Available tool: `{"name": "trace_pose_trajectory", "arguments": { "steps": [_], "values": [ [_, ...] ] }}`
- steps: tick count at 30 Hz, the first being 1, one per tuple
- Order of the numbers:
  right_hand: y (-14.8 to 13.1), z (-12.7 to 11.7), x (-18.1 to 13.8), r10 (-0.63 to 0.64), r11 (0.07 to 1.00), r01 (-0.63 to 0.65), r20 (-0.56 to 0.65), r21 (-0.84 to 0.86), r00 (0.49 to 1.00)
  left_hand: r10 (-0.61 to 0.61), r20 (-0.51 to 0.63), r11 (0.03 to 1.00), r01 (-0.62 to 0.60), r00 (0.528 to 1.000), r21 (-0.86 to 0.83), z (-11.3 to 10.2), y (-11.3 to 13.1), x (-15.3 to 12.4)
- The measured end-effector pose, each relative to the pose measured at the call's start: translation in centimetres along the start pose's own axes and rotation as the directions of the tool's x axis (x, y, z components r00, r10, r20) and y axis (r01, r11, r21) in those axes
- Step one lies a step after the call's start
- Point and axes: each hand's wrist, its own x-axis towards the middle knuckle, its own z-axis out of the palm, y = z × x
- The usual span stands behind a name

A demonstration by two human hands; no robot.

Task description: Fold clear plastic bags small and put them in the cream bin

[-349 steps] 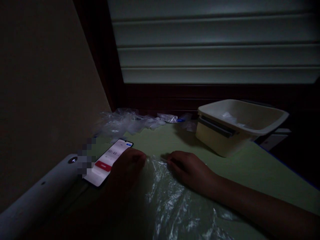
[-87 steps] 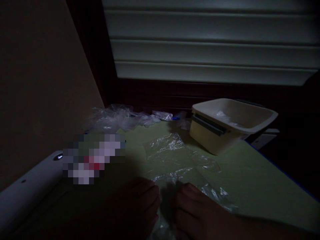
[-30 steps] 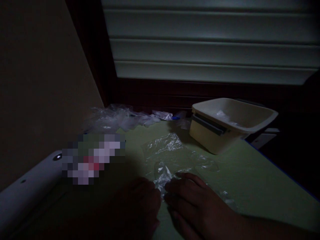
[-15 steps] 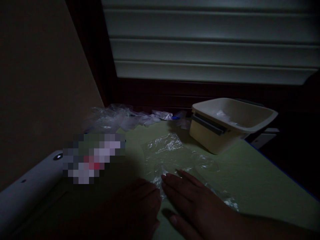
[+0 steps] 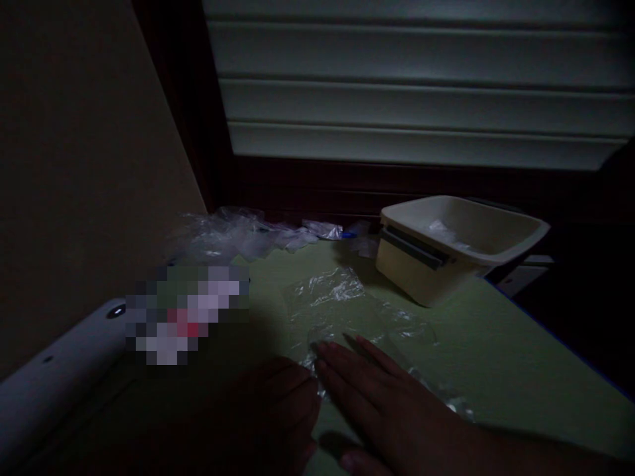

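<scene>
1. Far left: a white, rounded casing [image 5: 59, 363] lies at an angle, a round dark-centred fitting near its far end. Beside it a pixelated patch masks some of the surface; what lies beneath cannot be told.

2. Far left corner: a heap of crumpled clear plastic [image 5: 223, 235] runs along the back edge of the green tabletop [image 5: 265, 284], a small blue piece [image 5: 348, 234] near its right end. No hand touches the heap; none of it is laid flat.

3. Left hand [image 5: 292, 403]: in deep shadow, fingers curled, at the near left edge of the film. Whether it pinches the film or merely rests on it cannot be told.

4. Centre: a clear plastic film [image 5: 327, 287] lies on the tabletop, between and beyond the hands. Done: the far portion is spread out, almost flat. Left: creases and glints remain there and along the right side. The near edge is hidden under the hands. Flattening is judged well advanced but incomplete.

5. Right hand [image 5: 380, 390]: palm down, fingers extended and lying over the film, thumb held apart. No pinch is seen.

6. Right: a cream container [image 5: 421, 264] with a dark side clip stands uncovered by the table's edge, apart from both hands. Some clear plastic [image 5: 444, 231] lies inside; the amount cannot be judged.
</scene>
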Motion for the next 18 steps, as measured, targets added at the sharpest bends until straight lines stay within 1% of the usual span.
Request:
{"name": "trace_pose_trajectory", "arguments": {
  "steps": [2,4,6,9,10,13,16,18],
  "values": [
    [0.12,-0.02,-0.06,0.009,1.000,-0.008,-0.007,0.022,1.000,-0.001,-0.016,1.000,0.001,1.000,-0.007,0.04,0.08,-0.04],
    [0.25,0.13,-0.16,-0.011,0.999,0.012,-0.032,0.037,0.999,-0.004,-0.030,1.000,0.004,1.000,-0.012,0.19,0.22,-0.12],
    [0.36,0.32,-0.25,-0.034,0.999,0.036,-0.060,0.034,0.998,-0.017,-0.066,1.000,0.016,0.998,-0.017,0.44,0.35,-0.26],
    [0.38,0.43,-0.20,-0.044,0.999,0.045,-0.063,0.015,0.997,-0.013,-0.096,1.000,0.011,0.995,-0.022,0.75,0.44,-0.47],
    [0.34,0.41,-0.15,-0.036,0.999,0.037,-0.053,0.008,0.998,-0.009,-0.092,1.000,0.007,0.996,-0.020,0.78,0.44,-0.50],
    [0.13,0.34,0.01,0.015,1.000,-0.016,-0.039,-0.022,0.999,0.006,-0.014,1.000,-0.006,1.000,-0.001,0.61,0.42,-0.41],
    [-0.02,0.52,0.02,0.065,0.995,-0.071,-0.079,-0.070,0.995,0.015,0.054,1.000,-0.015,0.998,0.009,0.36,0.39,-0.17],
    [-0.05,0.77,-0.08,0.076,0.990,-0.089,-0.122,-0.106,0.990,0.032,0.063,0.999,-0.033,0.997,0.004,0.31,0.34,-0.05]
  ]
}}
